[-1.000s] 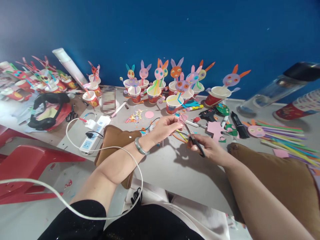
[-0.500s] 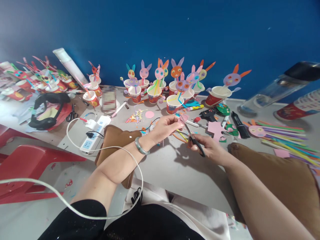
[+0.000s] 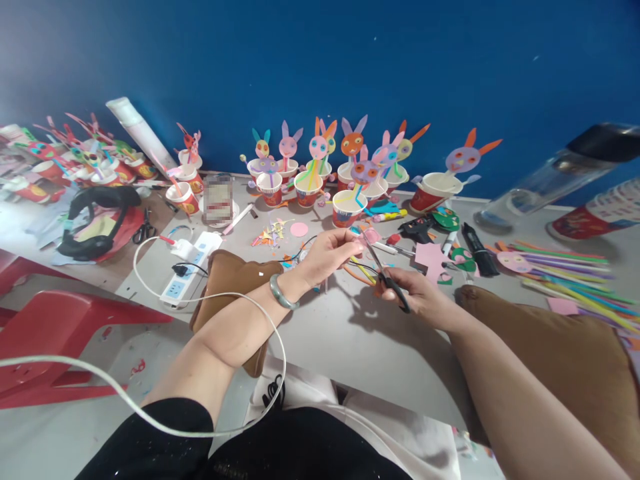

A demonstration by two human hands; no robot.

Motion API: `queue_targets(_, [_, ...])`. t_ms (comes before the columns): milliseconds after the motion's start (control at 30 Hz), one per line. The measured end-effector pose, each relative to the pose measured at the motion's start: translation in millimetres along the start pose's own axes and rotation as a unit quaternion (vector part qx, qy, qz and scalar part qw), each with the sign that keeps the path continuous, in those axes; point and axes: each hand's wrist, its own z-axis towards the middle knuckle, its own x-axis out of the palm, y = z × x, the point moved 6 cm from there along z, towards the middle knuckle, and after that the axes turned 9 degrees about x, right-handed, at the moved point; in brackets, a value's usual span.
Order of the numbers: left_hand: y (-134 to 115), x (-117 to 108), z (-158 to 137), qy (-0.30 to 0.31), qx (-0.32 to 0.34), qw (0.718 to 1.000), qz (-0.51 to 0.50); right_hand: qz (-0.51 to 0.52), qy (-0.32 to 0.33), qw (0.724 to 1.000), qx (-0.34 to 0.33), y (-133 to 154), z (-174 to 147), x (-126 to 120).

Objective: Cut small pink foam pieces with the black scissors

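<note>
My right hand [image 3: 413, 293] is closed around the black handles of a pair of scissors [image 3: 375, 257]. The blades point up and to the left, their tips beside the fingertips of my left hand [image 3: 334, 256]. Thumb and fingers of that left hand are pinched together. Whatever lies between them is too small and too close to the blades to make out. Behind the scissors, pink paper [image 3: 372, 234] shows close to the blade tips. A yellow and an orange strip [image 3: 361, 272] lie below the left fingertips.
Paper cups with rabbit figures, such as one cup [image 3: 349, 215], line the blue wall. A glue gun [image 3: 417, 229], a black marker [image 3: 479, 250] and coloured strips [image 3: 570, 270] lie right. A power strip [image 3: 193, 270] and white cable [image 3: 260, 307] are left, brown cushions [image 3: 545, 353] either side.
Both hands stay almost in place. The scissor tips have shifted slightly at the left fingertips, and a blue bit seen there earlier no longer shows.
</note>
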Motion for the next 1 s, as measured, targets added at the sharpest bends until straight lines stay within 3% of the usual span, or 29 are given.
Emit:
queue_targets(567, [1,2,-1,0.007,-0.005,1.0,-0.008,-0.004,-0.004,1.0,-0.005,4,-1,0])
queue_targets(1000, [1,-2,0,-0.024,0.003,0.999,-0.048,0.002,-0.012,1.0,0.0,-3,1,0])
